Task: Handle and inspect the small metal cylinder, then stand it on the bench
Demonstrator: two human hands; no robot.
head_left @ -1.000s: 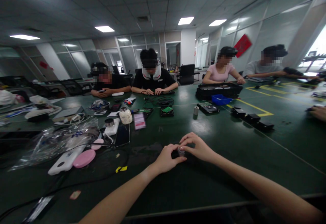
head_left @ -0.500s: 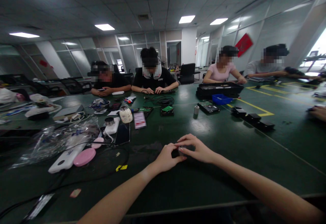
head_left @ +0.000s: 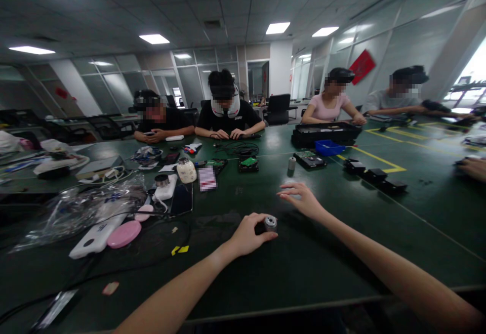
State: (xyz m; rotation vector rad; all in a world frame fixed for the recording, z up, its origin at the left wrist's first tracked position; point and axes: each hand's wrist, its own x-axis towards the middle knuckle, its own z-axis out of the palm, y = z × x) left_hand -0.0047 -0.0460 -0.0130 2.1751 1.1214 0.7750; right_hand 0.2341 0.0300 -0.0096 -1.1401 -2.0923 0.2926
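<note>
My left hand [head_left: 250, 234] grips a small silver metal cylinder [head_left: 270, 223] between thumb and fingers, low over the green table. The cylinder's round top faces up and shows a dark recess in its middle. To the right and a little farther off, my right hand [head_left: 301, 200] is open above the table, fingers stretched to the left with nothing in them. A second small metal cylinder [head_left: 291, 164] stands upright on the table beyond my right hand, apart from it.
Behind the second cylinder lie a hard drive [head_left: 310, 160], a blue tray [head_left: 329, 147] and black blocks [head_left: 374, 175]. Another opened drive [head_left: 248, 163] lies farther left. Plastic bags [head_left: 94, 207], a pink round case [head_left: 124, 234], a phone [head_left: 181, 200] and cables crowd the left. Several people sit across.
My right hand has come off the cylinder and moved away, forward and to the right, its fingers opening out. My left hand stays in place around the cylinder, whose top now shows.
</note>
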